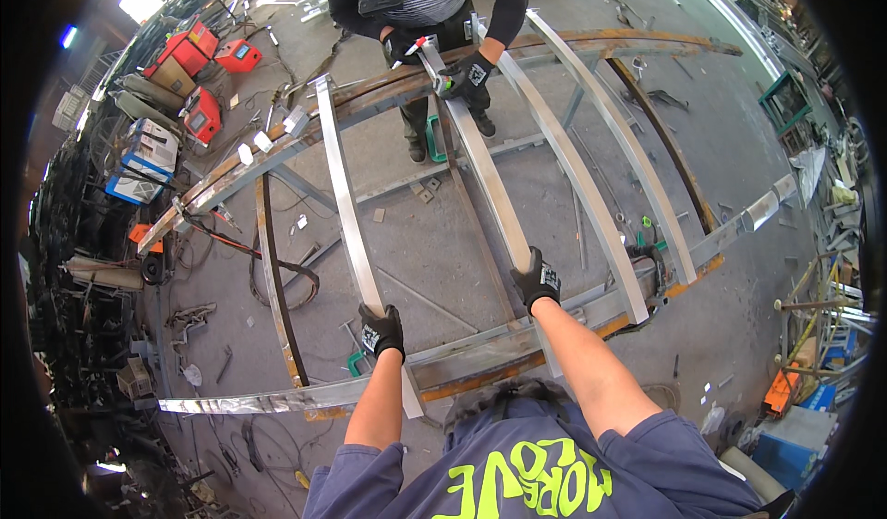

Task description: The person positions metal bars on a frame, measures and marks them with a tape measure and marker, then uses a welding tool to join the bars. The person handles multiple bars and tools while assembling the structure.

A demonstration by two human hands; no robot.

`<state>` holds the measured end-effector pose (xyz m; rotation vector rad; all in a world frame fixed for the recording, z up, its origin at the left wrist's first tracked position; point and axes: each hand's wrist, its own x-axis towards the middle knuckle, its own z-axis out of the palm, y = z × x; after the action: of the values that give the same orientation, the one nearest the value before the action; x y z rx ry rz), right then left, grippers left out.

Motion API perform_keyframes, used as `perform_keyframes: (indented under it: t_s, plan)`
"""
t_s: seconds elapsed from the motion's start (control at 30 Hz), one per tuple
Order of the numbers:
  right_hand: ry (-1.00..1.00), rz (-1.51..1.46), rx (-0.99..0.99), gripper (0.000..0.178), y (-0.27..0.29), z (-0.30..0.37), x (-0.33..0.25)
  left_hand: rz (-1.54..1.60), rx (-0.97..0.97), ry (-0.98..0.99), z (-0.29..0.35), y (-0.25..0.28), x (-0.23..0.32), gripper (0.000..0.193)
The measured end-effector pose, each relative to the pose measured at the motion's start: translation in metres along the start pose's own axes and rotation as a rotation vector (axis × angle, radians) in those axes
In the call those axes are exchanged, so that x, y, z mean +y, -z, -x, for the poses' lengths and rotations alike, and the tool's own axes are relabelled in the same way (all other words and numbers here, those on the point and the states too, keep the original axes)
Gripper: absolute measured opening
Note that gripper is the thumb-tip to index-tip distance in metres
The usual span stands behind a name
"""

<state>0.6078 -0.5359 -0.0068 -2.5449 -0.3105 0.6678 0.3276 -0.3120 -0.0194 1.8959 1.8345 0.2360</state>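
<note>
In black gloves, we hold two silver bars side by side. Our left hand (382,330) has its fingers wrapped around the left bar (344,195), close to the near rail (249,401) of a large frame; this bar's lower end sticks out past that rail, and its upper end reaches over the rusty far rail (637,38). Our right hand (538,280) has its fingers closed around the second bar (487,172), a little above the near rail, which this bar also crosses.

Facing us at the far rail stands a co-worker (427,1), also in black gloves. One of the co-worker's hands (469,75) is on the upper part of the second bar; the other, near that bar's tip, holds a red and white pen (418,46). We cannot tell how tightly those fingers press.

To the right of our second bar, a third bar (573,158) and a fourth bar (628,131) span the frame, well apart from our hands. Beyond the frame on the left, we see red machines (189,48) and a blue and white machine (143,160) on the floor (730,117).
</note>
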Motion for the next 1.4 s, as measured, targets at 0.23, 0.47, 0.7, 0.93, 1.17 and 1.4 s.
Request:
perform_keyframes:
  t_s: [0.23, 0.47, 0.7, 0.93, 1.17, 1.4]
  plan:
    - [-0.004, -0.011, -0.02, 0.073, 0.003, 0.002, -0.003, 0.0, 0.018, -0.008, -0.001, -0.003, -0.003, 0.074]
    - [-0.001, -0.015, -0.003, 0.074, 0.0, 0.001, 0.0, 0.026, 0.037, -0.026, 0.0, -0.004, -0.004, 0.071]
    - [-0.002, -0.026, -0.002, 0.072, 0.001, 0.001, -0.001, 0.016, 0.056, -0.034, 0.002, -0.001, -0.001, 0.069]
    - [0.006, -0.03, -0.005, 0.068, 0.002, 0.003, -0.002, 0.006, 0.055, -0.036, 0.0, -0.004, -0.005, 0.07]
    - [-0.003, -0.017, -0.006, 0.069, 0.003, 0.004, -0.004, -0.002, 0.068, -0.038, -0.001, -0.005, -0.005, 0.07]
    - [-0.009, -0.025, -0.014, 0.075, 0.0, 0.0, -0.001, 0.005, 0.036, -0.032, 0.001, -0.002, -0.002, 0.07]
